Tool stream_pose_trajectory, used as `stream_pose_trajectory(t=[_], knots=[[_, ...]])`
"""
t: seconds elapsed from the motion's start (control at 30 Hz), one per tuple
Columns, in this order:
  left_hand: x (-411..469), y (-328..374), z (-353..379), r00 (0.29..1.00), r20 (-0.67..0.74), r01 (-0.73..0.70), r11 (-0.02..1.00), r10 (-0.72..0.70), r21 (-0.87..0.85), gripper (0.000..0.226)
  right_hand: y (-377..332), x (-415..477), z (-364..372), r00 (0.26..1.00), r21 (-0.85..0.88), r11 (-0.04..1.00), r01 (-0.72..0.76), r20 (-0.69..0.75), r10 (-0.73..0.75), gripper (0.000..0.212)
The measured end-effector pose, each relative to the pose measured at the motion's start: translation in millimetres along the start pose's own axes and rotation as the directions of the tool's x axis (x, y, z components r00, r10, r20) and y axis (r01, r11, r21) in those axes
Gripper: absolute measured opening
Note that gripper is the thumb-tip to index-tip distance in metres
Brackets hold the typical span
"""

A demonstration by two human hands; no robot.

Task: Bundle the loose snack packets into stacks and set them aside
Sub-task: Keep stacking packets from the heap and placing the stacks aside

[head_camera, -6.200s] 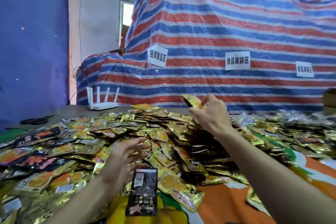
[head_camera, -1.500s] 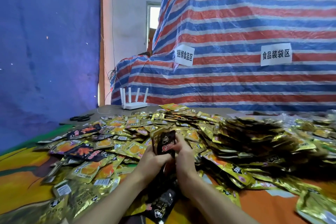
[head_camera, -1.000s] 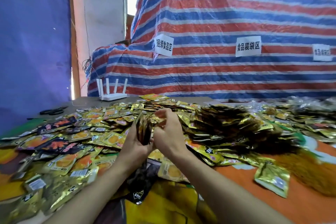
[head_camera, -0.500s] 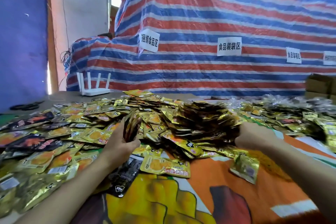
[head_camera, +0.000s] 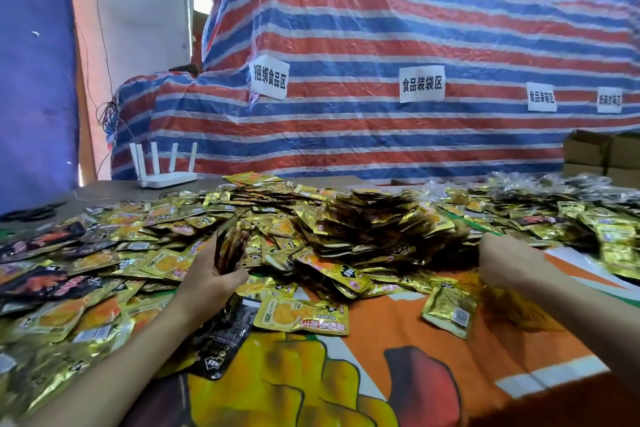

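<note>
The left hand (head_camera: pixel 211 276) grips a thin stack of glossy dark and gold foil snack packets (head_camera: pixel 229 246), with fingers and thumb curled round its lower end. The stack stands on edge, upright, directly above the palm and just in front of the heap. The large heap of loose gold foil snack packets (head_camera: pixel 367 218) covers the middle of the bench (head_camera: pixel 104 192). The right hand (head_camera: pixel 502 260) lies at the right foot of the heap, back of the hand uppermost. Its fingers point into the packets and are hidden, so it cannot be told whether they are clamped on anything. Between the two hands, a flat gold and orange packet (head_camera: pixel 301 314) and a small gold packet (head_camera: pixel 450 308) lie singly on the orange and yellow printed cloth (head_camera: pixel 398 357) that covers the bench. A black packet (head_camera: pixel 221 340) lies beneath the left wrist. A white router with upright antennas (head_camera: pixel 166 177) stands at the far left of the bench, before a red, white and blue striped tarpaulin (head_camera: pixel 381 28) bearing white paper labels (head_camera: pixel 269 80).
</note>
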State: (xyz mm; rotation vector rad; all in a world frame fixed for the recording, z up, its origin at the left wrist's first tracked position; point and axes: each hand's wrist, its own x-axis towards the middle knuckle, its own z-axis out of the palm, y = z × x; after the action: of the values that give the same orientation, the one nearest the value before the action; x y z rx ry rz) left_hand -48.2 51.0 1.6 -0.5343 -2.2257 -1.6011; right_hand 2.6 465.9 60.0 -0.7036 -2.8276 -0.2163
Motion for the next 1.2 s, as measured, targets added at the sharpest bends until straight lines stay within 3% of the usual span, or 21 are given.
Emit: stream_pose_trajectory(t=[0.23,0.4,0.47,0.57,0.63,0.7,0.87,0.93,1.03,1.1,1.2], knots=[[0.9,-1.1,0.0,1.0,-0.008,0.005,0.999,-0.006,-0.034,0.032,-17.6,-1.8,-20.8,0.992,0.098,0.995,0.026,-0.127,-0.014,0.012],[5.0,-0.3,0.8,1.0,-0.023,0.005,0.997,-0.007,-0.071,0.027,-74.2,-25.2,-48.5,0.945,0.243,0.953,0.179,-0.311,-0.099,0.006],[4.8,4.9,-0.2,0.997,-0.057,0.046,0.976,-0.059,-0.211,0.038,-103.6,-37.1,-55.5,0.931,0.46,0.83,0.316,-0.318,-0.178,0.012],[5.4,10.3,-5.5,0.983,-0.012,0.158,0.883,-0.182,-0.441,0.049,-155.5,-56.9,-58.5,0.88,0.779,0.437,0.45,-0.305,-0.363,0.014],[2.8,11.4,-9.0,0.967,0.086,0.251,0.837,-0.24,-0.487,0.046,-193.1,-68.5,-54.8,0.834,0.85,0.239,0.47,-0.339,-0.435,0.011],[1.6,13.3,-11.2,0.94,0.167,0.342,0.795,-0.299,-0.5,0.04,-228.2,-77.1,-46.5,0.805,0.869,0.114,0.481,-0.386,-0.45,0.009],[2.1,18.7,-15.0,0.902,0.163,0.426,0.763,-0.4,-0.487,0.044,-276.0,-82.7,-7.3,0.847,0.873,0.054,0.484,-0.452,-0.281,0.014],[3.5,14.8,-15.2,0.887,0.146,0.45,0.748,-0.439,-0.487,0.049,-281.5,-81.5,3.3,0.859,0.895,0.008,0.446,-0.425,-0.284,0.013],[8.3,13.7,-17.6,0.875,0.183,0.47,0.696,-0.448,-0.543,0.023,-278.1,-74.8,10.0,0.869,0.914,-0.044,0.402,-0.397,-0.295,0.012],[9.9,14.2,-21.5,0.878,0.245,0.472,0.667,-0.41,-0.577,0.027,-272.6,-72.8,10.5,0.873,0.928,-0.135,0.348,-0.373,-0.315,0.011],[9.8,12.2,-24.4,0.883,0.226,0.466,0.713,-0.411,-0.524,0.029,-268.4,-76.2,10.2,0.855,0.925,-0.233,0.3,-0.369,-0.365,0.009]])
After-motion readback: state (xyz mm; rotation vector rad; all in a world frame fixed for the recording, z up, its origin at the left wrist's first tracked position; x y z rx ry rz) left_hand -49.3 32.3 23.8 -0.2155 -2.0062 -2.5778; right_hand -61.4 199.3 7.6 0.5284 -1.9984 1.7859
